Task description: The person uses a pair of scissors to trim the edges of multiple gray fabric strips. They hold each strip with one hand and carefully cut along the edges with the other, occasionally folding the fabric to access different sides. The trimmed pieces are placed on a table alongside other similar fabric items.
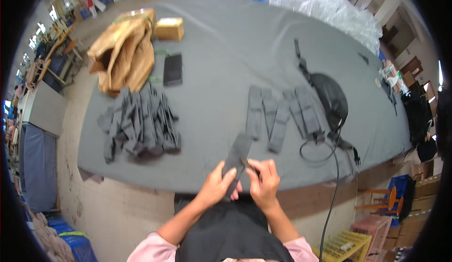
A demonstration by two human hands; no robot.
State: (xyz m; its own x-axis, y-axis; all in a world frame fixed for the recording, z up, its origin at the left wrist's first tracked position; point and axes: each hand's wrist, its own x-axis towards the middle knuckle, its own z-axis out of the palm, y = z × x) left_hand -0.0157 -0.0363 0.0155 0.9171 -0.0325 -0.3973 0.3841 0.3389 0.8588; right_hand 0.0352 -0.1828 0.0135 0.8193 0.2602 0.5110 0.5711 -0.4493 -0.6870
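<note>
At the table's near edge I hold a dark grey fabric strip (239, 151), tilted with its upper end pointing away from me. My left hand (219, 182) grips the strip's left side, thumb on top. On its right edge, my right hand (264, 179) pinches with thumb and fingertips; a small dark bit shows there, too small to name. Just beyond, several similar grey strips (254, 113) lie in a loose row. A larger heap of grey strips (143, 123) lies to the left.
A black rounded pouch (331, 97) with straps and a cable (335, 167) lies at right. Far left stand an open brown paper bag (127, 50), a small cardboard box (170, 29) and a black flat rectangular object (173, 69). Clear plastic wrap (325, 10) covers the far right edge.
</note>
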